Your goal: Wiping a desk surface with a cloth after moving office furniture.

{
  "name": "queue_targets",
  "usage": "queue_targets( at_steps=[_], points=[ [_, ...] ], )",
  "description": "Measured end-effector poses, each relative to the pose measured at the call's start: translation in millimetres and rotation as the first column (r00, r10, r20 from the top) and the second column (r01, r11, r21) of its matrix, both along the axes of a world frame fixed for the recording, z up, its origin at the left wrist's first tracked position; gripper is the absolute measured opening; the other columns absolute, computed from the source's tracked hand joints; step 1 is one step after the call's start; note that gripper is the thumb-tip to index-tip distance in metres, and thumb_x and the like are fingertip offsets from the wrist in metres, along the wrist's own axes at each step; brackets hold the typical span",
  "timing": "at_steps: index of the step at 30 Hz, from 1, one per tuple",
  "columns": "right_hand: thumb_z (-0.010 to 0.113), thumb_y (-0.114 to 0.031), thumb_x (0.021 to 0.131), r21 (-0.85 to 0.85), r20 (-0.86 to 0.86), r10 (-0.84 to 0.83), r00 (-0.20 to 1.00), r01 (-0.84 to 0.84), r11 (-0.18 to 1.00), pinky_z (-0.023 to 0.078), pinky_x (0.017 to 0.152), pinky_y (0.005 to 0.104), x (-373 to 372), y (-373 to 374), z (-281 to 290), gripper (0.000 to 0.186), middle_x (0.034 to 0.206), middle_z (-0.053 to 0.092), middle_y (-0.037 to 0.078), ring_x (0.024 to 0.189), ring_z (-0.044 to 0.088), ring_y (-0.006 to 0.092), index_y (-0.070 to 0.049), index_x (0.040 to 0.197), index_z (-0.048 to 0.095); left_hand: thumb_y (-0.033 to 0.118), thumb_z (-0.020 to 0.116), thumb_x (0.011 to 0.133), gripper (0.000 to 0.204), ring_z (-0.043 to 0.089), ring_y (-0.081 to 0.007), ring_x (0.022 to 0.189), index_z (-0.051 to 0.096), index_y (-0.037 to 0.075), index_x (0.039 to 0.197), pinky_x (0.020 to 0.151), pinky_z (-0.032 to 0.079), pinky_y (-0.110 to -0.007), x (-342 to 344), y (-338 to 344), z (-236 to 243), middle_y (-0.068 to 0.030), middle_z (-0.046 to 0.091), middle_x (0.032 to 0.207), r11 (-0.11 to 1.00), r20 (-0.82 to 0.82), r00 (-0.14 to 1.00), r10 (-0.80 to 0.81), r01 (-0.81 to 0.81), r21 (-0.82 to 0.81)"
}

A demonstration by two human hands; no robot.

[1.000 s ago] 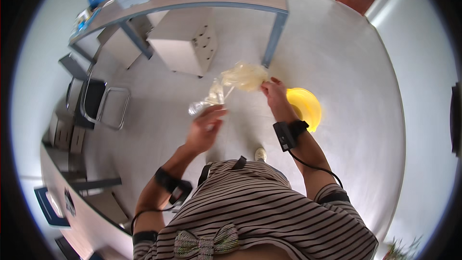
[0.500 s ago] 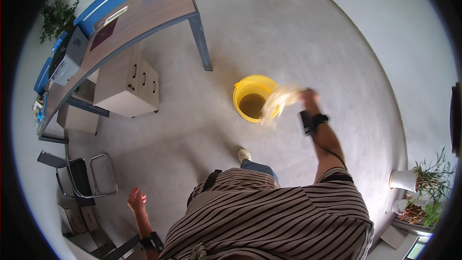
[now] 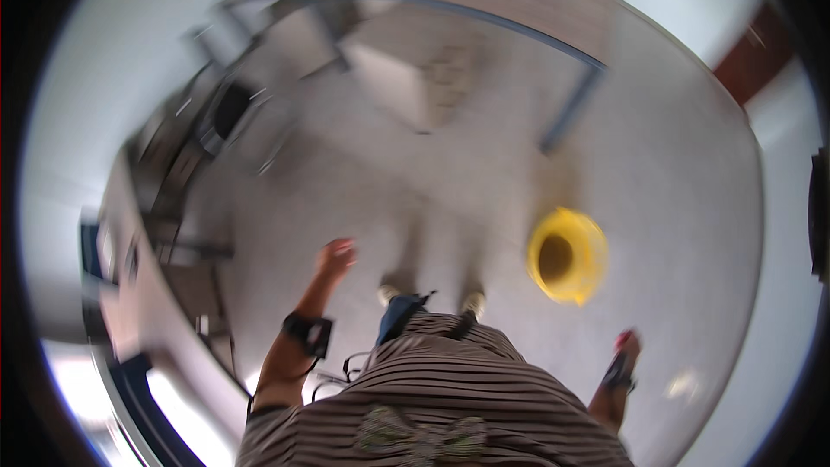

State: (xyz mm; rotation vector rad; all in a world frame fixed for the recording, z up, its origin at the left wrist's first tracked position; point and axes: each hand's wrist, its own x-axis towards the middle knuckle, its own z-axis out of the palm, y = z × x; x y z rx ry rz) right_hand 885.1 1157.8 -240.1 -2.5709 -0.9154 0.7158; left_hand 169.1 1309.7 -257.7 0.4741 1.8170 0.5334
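A yellow bucket (image 3: pixel 593 252) stands on the floor ahead and to the right, its inside partly dark. My right hand (image 3: pixel 628 343) is low at the right, nearer to me than the bucket and apart from it. The fingers are small and smeared, and no cloth can be made out in them. My left hand (image 3: pixel 337 255) hovers over the floor in front of me to the left, touching nothing visible. Its fingers are blurred too. Both wrists wear dark bands.
A long desk (image 3: pixel 519 13) spans the far side, with a slanting leg (image 3: pixel 572 111) beyond the bucket. Under it is a pale drawer cabinet (image 3: pixel 389 91). A dark chair (image 3: pixel 232 108) stands far left. A reddish-brown door (image 3: pixel 754 56) is at the far right.
My view has swung left and I have stepped, so the bucket now lies further right. My right hand has drawn away from the bucket; the pale cloth it held no longer shows.
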Motion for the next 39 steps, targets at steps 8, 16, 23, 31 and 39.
queue_targets(
  at_steps=[8,16,23,31,39],
  points=[
    [0.048,-0.018,0.078,-0.404,-0.742,-0.498,0.45,0.293,0.867,0.033,0.046,0.0242,-246,95,-6,0.008,0.061,0.045,-0.002,0.051,0.041,0.0085,-0.01,0.082,0.046,0.022,0.055,0.069,0.03,0.055,-0.0221,0.082,0.054,0.01,0.097,0.072,0.043,-0.031,39,-29,30,-0.0101,0.057,0.088,0.841,-0.176,0.824,-0.538,0.538,-0.056],
    [0.055,-0.022,0.075,-0.216,-0.841,-0.201,0.502,0.029,0.976,0.031,0.047,0.0209,-235,258,-41,0.013,0.058,0.043,-0.006,0.049,0.037,0.0053,-0.014,0.069,0.046,0.02,0.053,0.07,0.027,0.057,-0.0183,0.068,0.056,0.005,0.092,0.062,0.045,-0.028,17,-130,48,-0.0099,0.058,0.081,0.975,-0.422,0.903,-0.084,-0.014,-0.224],
    [0.057,-0.02,0.074,-0.456,-0.84,-0.346,0.417,-0.199,0.867,0.026,0.041,0.0212,-322,312,-99,0.013,0.051,0.036,-0.005,0.039,0.028,0.0061,-0.011,0.073,0.048,0.019,0.051,0.07,0.025,0.056,-0.0157,0.054,0.057,-0.001,0.085,0.053,0.045,-0.026,25,-180,69,-0.0105,0.058,0.067,0.794,-0.486,0.683,0.545,-0.606,0.038],
    [0.046,-0.033,0.08,-0.282,-0.954,-0.113,0.279,-0.698,0.658,0.025,0.04,0.0222,-486,330,-104,0.028,0.043,0.03,-0.004,0.037,0.026,0.0071,-0.006,0.073,0.05,0.019,0.05,0.074,0.027,0.054,-0.0137,0.054,0.056,-0.004,0.086,0.05,0.044,-0.024,28,-179,82,-0.008,0.056,0.067,0.675,-0.486,0.554,0.676,-0.73,0.106],
    [0.042,-0.041,0.08,-0.369,-0.929,-0.237,0.284,-0.733,0.571,0.036,0.041,0.023,-508,315,-130,0.035,0.055,0.05,-0.001,0.044,0.041,0.0083,-0.009,0.079,0.056,0.026,0.042,0.081,0.031,0.051,-0.0107,0.063,0.058,0.001,0.088,0.056,0.041,-0.023,-3,-153,111,-0.0047,0.055,0.073,0.669,-0.39,0.562,0.729,-0.707,0.231]
  ],
)
